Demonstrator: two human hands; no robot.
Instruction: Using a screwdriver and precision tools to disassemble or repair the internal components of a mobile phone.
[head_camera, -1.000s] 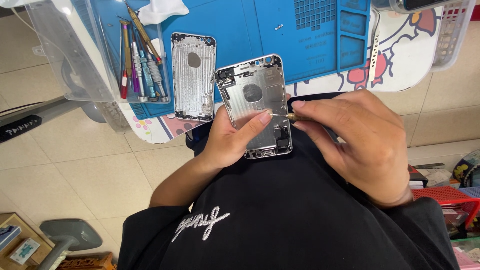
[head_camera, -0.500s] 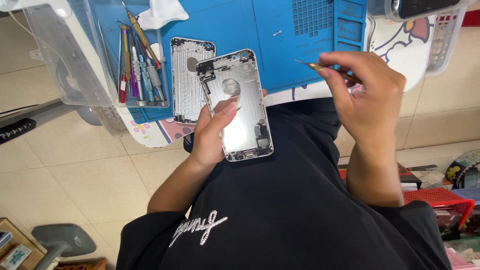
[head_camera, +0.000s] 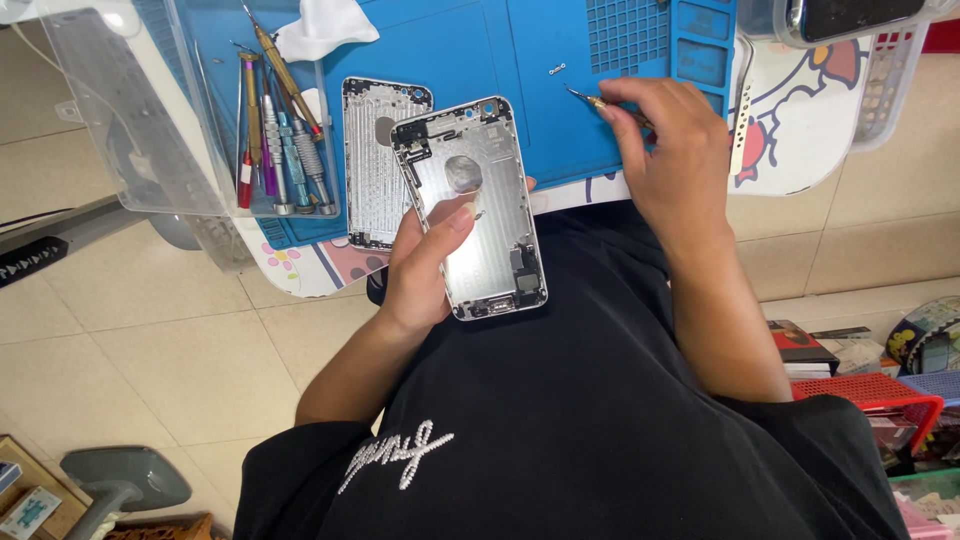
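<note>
Bare blue mat (head_camera: 480, 50) between second phone housing (head_camera: 372, 170) (left, beside screwdrivers (head_camera: 285, 150)) and tiny screws (head_camera: 557, 69).

The right hand (head_camera: 672, 150) is no longer at the housing (head_camera: 472, 205). A second ago it works at the housing's right edge with the screwdriver (head_camera: 605, 104); half a second ago it is lifted clear above the mat (head_camera: 500, 60); now it is over the mat, with the screwdriver tip pointing down near a small screw part (head_camera: 556, 69). The left hand (head_camera: 425, 260) now holds the housing alone, its thumb across the inner face, and the housing sits higher and further left, overlapping the second housing (head_camera: 372, 165) lying on the mat's edge.
</note>
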